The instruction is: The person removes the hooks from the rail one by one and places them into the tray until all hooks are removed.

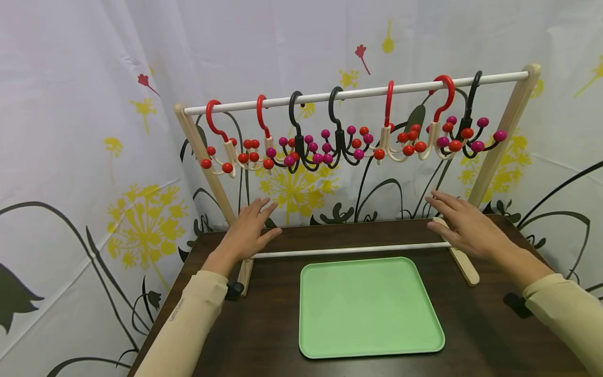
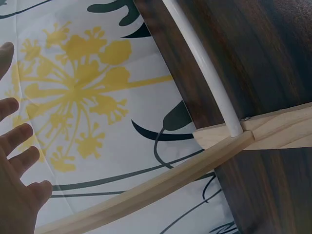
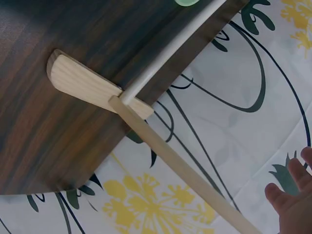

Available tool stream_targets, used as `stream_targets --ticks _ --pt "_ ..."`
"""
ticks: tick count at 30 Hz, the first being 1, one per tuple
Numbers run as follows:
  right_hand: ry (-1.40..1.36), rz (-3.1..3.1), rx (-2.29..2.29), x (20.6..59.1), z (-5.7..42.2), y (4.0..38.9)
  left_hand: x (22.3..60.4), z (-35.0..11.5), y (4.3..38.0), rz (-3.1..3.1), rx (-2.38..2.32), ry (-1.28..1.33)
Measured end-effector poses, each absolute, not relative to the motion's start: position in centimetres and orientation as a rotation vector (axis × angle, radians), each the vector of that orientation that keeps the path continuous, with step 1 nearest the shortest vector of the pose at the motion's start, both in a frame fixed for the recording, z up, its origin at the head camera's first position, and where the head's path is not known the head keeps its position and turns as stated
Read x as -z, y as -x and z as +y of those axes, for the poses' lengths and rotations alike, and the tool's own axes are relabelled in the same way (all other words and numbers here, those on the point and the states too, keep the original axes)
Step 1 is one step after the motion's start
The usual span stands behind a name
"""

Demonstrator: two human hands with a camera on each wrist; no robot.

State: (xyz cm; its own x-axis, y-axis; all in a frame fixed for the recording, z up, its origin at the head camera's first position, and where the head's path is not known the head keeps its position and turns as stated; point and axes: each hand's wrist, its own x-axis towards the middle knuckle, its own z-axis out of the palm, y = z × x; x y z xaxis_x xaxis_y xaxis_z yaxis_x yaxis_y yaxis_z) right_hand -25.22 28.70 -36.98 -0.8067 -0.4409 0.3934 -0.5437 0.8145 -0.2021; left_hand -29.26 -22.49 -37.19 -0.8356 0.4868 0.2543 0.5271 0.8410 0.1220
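Observation:
My left hand [image 1: 247,230] is held in the air before the left post of a wooden clothes rack, fingers extended and holding nothing. Across from it, my right hand [image 1: 471,225] hovers near the right post, also empty with its fingers spread. Above both hands, several swivel hooks with ball-tipped prongs hang along the rack's white top rod [image 1: 367,93]. Some have a red hook [image 1: 208,119] with cream prongs and red balls; others are a black hook [image 1: 340,139] with magenta balls. In the wrist views, the left fingers [image 2: 19,136] and right fingers [image 3: 279,196] touch nothing.
A light green tray [image 1: 367,309] lies on the dark wooden table [image 1: 268,324]. Behind it runs the rack's lower white rod [image 1: 348,251], between two wooden feet [image 1: 464,264]. A white curtain [image 1: 70,104] with flower prints hangs behind the table.

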Motion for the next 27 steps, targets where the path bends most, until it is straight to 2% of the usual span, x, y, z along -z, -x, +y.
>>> stream_targets --ticks 9,15,22,27 --pt "-0.572 -2.444 -0.455 39.7 29.6 24.1 37.5 -22.9 28.6 -2.736 0.314 0.831" --pt "-0.298 -2.404 -0.574 43.3 31.0 23.7 37.3 -23.1 27.2 -2.513 0.494 0.876" --pt "0.246 -2.576 -0.871 47.4 32.3 24.0 34.5 -22.2 25.2 -2.144 0.694 0.877" --pt "0.336 -2.558 -1.055 49.3 32.0 25.7 31.2 -21.5 24.4 -1.865 0.768 0.771"
